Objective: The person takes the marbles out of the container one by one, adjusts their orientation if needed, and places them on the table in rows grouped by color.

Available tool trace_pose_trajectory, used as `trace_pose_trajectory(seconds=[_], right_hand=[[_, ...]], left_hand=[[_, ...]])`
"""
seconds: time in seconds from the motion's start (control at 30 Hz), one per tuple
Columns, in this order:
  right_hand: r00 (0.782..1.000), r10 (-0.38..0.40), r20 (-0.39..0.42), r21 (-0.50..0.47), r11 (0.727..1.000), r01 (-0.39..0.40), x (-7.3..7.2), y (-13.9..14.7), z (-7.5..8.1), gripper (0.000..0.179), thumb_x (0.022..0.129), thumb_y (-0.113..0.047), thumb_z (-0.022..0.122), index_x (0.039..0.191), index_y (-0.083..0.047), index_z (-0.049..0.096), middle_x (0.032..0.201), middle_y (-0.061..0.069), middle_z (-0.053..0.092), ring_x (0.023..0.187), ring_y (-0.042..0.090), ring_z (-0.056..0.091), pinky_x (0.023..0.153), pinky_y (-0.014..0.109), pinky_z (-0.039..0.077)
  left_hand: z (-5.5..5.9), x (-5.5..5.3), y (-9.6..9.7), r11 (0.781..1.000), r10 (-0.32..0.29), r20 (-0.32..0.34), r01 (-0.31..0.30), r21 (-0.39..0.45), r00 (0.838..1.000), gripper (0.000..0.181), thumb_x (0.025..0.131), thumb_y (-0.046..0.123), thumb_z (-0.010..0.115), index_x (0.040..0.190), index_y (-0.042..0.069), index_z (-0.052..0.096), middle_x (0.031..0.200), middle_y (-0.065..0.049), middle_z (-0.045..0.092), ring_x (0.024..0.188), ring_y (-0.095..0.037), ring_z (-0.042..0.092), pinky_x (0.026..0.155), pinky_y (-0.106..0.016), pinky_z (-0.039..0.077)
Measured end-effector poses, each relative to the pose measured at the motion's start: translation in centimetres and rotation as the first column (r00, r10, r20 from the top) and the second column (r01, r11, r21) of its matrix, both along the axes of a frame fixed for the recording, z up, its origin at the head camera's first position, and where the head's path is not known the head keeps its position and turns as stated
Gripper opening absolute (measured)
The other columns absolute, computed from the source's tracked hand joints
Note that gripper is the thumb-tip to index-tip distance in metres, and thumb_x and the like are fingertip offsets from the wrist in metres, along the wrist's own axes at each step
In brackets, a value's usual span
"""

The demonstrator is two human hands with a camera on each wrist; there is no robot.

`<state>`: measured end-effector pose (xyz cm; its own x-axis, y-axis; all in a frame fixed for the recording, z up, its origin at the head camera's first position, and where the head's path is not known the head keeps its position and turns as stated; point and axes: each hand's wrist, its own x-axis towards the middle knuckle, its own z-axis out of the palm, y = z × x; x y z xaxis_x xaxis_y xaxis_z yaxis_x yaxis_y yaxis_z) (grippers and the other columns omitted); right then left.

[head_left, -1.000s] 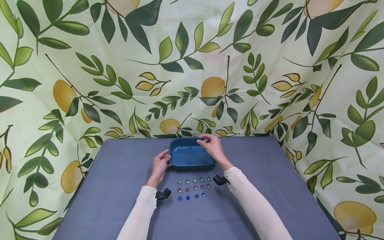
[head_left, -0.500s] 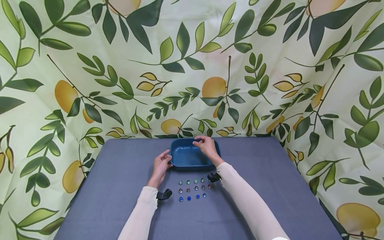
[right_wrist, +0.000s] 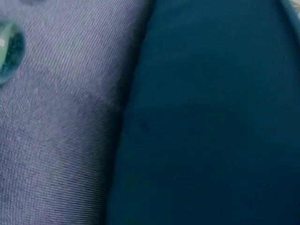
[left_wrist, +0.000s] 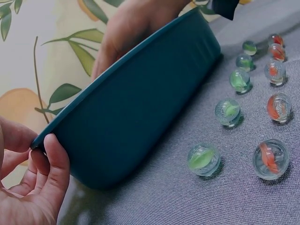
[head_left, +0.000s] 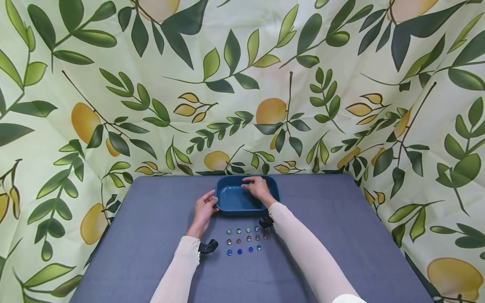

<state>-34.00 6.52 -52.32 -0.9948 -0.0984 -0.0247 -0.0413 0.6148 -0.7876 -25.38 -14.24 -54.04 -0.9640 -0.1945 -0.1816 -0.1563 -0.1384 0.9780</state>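
A deep blue plastic container (head_left: 231, 200) stands near the back of the table. At its left end my left hand (head_left: 202, 211) pinches the rim between thumb and fingers, plainest in the left wrist view. Inside the container reaches my right hand (head_left: 259, 189), thumb and index finger bent towards each other beside a tiny spot on the inner back wall; I cannot tell whether they hold anything. In the left wrist view the wall hides its fingertips. In front lie glass marbles in three rows: green (head_left: 238, 231), red-orange (head_left: 238, 241) and blue (head_left: 240, 251).
Grey cloth (head_left: 151, 235) covers the table, with a leaf-and-fruit patterned curtain (head_left: 227, 101) behind and at both sides. A black wrist camera (head_left: 266, 221) on the right arm hangs close by the right end of the marble rows. Another (head_left: 208, 246) sits left of them.
My right hand has moved from over the container's back right rim leftward and down into it. My left hand keeps its grip on the rim. The marble rows stay as they were.
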Motion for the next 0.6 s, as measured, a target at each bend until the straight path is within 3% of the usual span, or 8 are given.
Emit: trace_pose_trajectory(seconds=[0.43,0.6], right_hand=[[0.999,-0.005,0.046,0.036,0.999,0.003,-0.6,-0.1,-1.3,0.029,0.086,-0.025,0.075,0.115,-0.019,0.075,0.062,-0.002,0.054,0.064,0.015,0.049,0.064,0.026,0.038],[0.999,-0.01,0.035,0.071,0.997,0.008,-0.7,-0.1,-1.6,0.026,0.085,-0.024,0.076,0.111,-0.019,0.076,0.078,0.0,0.07,0.076,0.017,0.055,0.072,0.028,0.042]], left_hand=[[0.1,0.0,-0.1,1.0,0.001,-0.005,-0.001,-0.003,1.0,0.042,0.096,0.004,0.057,0.137,0.001,0.054,0.096,-0.002,0.053,0.073,-0.01,0.054,0.059,-0.021,0.051],[0.1,0.0,0.0,1.0,-0.004,0.004,0.004,-0.008,1.0,0.041,0.096,0.005,0.057,0.138,0.004,0.055,0.097,-0.002,0.053,0.076,-0.012,0.054,0.06,-0.021,0.052]])
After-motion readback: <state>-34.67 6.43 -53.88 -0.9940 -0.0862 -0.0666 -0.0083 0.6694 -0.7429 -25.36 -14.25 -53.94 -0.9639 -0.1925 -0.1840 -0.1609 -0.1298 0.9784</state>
